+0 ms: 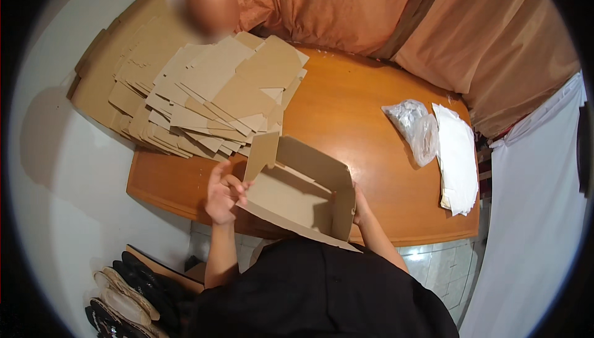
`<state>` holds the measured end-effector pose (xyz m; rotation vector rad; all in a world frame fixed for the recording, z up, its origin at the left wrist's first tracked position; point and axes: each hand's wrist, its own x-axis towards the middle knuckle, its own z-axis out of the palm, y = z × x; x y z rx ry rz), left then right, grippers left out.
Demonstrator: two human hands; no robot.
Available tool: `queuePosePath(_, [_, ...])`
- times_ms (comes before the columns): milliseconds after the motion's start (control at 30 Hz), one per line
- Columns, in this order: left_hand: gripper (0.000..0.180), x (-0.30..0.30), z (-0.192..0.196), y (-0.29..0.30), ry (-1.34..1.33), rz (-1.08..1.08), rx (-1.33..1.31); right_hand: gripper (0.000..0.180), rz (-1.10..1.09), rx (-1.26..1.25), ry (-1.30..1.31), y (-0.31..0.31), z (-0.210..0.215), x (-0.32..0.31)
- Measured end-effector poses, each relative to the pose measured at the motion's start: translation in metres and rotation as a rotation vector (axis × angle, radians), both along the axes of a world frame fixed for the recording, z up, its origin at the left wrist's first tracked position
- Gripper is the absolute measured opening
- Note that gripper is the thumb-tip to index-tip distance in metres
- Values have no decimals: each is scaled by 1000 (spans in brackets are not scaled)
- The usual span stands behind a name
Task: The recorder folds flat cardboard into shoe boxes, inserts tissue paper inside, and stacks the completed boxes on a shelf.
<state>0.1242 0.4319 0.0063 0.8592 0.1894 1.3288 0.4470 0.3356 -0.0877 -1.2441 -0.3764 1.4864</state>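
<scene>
A half-folded brown cardboard box (pixel 297 192) stands at the near edge of the wooden table (pixel 365 109), its open side up and one flap raised at the left. My left hand (pixel 224 192) grips the box's left wall, fingers curled over the edge. My right hand (pixel 360 209) presses the box's right corner from outside and is mostly hidden behind the cardboard.
A large heap of flat cardboard blanks (pixel 204 96) covers the table's left end. A clear plastic bag (pixel 416 126) and a stack of white sheets (pixel 458 158) lie at the right. Shoes (pixel 127 301) sit on the floor at lower left. Peach curtains (pixel 433 22) hang behind.
</scene>
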Motion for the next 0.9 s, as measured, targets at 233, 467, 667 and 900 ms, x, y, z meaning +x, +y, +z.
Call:
queuePosePath(233, [30, -11, -56, 8, -155, -32, -669, 38, -121, -285, -22, -4, 13, -6])
queuePosePath(467, [32, -18, -79, 21, -50, 68, -552, 28, -261, -63, 98, 14, 65, 5])
queuePosePath(667, [61, -11, -81, 52, 722, -202, -377, 23, -125, 273, 117, 31, 74, 35])
queuePosePath(900, [63, 5, -105, 41, 828, -368, -373, 24, -140, 426, 169, 24, 77, 32])
